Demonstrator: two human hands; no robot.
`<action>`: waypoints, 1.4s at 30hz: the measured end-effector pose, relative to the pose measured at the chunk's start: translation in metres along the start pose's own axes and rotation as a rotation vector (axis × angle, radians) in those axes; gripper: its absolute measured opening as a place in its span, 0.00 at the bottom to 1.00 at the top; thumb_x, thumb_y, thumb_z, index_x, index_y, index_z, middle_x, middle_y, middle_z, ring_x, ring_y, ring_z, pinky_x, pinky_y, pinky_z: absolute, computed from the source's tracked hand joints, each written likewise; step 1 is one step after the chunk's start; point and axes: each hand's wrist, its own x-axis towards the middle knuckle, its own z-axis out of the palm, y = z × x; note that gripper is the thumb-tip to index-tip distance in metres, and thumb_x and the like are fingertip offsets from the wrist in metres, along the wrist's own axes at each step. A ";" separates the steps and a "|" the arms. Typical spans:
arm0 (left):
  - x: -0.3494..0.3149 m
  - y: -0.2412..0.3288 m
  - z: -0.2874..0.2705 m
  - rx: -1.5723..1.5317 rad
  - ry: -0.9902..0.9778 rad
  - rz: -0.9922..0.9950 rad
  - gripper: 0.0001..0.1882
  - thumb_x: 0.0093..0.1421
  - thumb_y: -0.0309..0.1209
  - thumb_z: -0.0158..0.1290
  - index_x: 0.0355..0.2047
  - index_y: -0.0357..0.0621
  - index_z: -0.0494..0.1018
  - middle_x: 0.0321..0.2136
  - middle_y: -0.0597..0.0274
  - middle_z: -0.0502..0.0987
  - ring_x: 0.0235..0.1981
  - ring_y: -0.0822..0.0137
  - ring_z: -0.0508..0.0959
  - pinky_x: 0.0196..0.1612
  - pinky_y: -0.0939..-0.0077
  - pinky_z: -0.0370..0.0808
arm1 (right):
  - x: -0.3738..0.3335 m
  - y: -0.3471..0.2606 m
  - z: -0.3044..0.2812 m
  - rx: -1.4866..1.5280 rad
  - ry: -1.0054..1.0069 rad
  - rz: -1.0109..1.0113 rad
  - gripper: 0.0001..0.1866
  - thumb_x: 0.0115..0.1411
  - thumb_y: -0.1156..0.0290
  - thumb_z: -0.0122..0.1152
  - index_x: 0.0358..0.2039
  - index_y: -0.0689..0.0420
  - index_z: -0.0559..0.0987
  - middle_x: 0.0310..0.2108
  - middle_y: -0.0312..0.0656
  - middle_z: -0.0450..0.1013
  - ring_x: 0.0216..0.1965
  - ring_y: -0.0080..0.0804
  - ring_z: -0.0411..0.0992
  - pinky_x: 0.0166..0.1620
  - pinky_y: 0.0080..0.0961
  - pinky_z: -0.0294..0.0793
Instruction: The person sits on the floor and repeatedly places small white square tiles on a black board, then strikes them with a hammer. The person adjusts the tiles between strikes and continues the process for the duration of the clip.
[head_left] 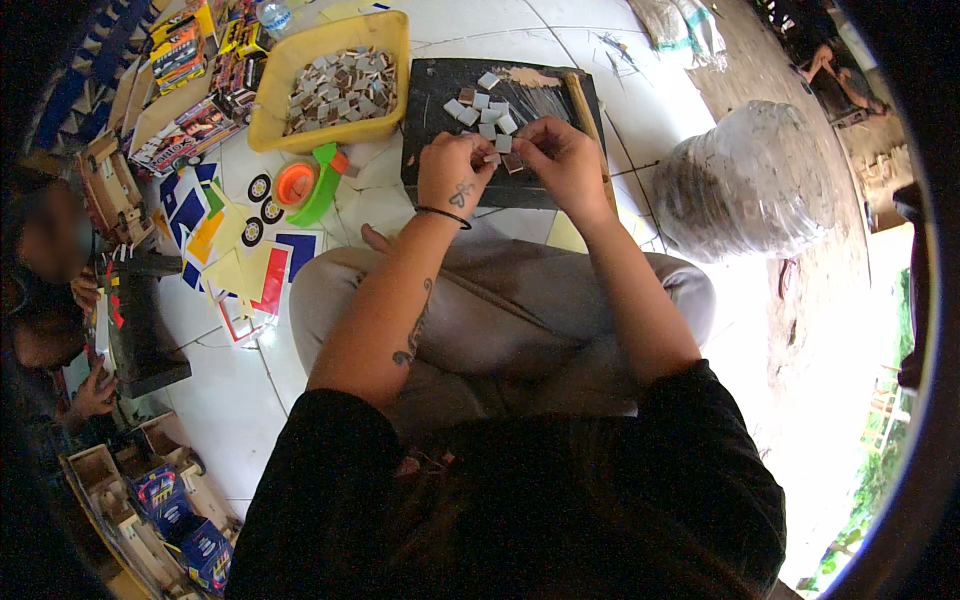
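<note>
My left hand (456,176) is closed in a pinch over a low black box (425,125), its fingertips on a small square grey piece (492,159). Beside it my right hand (565,165) is also closed, thumb and forefinger together; what lies between them is too small to make out. Several loose square pieces (487,116), grey on top and some brown, are scattered on the box just beyond my fingers. Thin dark nail-like slivers (540,101) lie to their right. A wooden stick or handle (580,103) rests along the box's right edge.
Behind to the left stands a yellow basin (263,112) of similar pieces. Toy wheels (252,231), a green-and-orange dispenser (322,190) and coloured sheets (268,280) lie left. Toy trucks (185,520) and another person's hand (95,390) are farther left; a plastic-wrapped bundle (745,180) stands right.
</note>
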 end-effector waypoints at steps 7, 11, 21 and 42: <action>0.006 -0.002 -0.001 0.097 -0.081 -0.072 0.08 0.44 0.33 0.61 0.25 0.46 0.78 0.23 0.59 0.78 0.30 0.57 0.76 0.35 0.62 0.70 | 0.002 -0.011 0.008 -0.276 -0.052 -0.064 0.04 0.50 0.74 0.60 0.26 0.60 0.77 0.23 0.48 0.75 0.25 0.43 0.75 0.30 0.30 0.74; 0.006 -0.005 -0.001 0.076 -0.108 -0.077 0.07 0.44 0.34 0.61 0.25 0.48 0.78 0.23 0.61 0.78 0.31 0.58 0.75 0.35 0.61 0.68 | 0.003 -0.008 0.009 -0.287 -0.066 -0.075 0.04 0.52 0.75 0.60 0.27 0.62 0.76 0.22 0.44 0.75 0.23 0.29 0.74 0.28 0.23 0.72; 0.005 -0.006 0.001 0.194 0.001 0.071 0.09 0.45 0.35 0.61 0.22 0.44 0.77 0.21 0.56 0.77 0.26 0.56 0.76 0.34 0.63 0.72 | 0.004 -0.002 0.009 -0.328 -0.084 -0.098 0.04 0.54 0.76 0.59 0.29 0.63 0.76 0.22 0.42 0.76 0.23 0.22 0.74 0.29 0.20 0.73; 0.002 -0.002 0.002 -0.130 0.040 0.086 0.07 0.49 0.28 0.57 0.26 0.37 0.76 0.25 0.52 0.76 0.26 0.56 0.76 0.31 0.69 0.73 | 0.005 -0.015 0.002 -0.562 -0.059 -0.201 0.16 0.48 0.72 0.64 0.37 0.61 0.75 0.35 0.48 0.73 0.37 0.39 0.74 0.38 0.29 0.73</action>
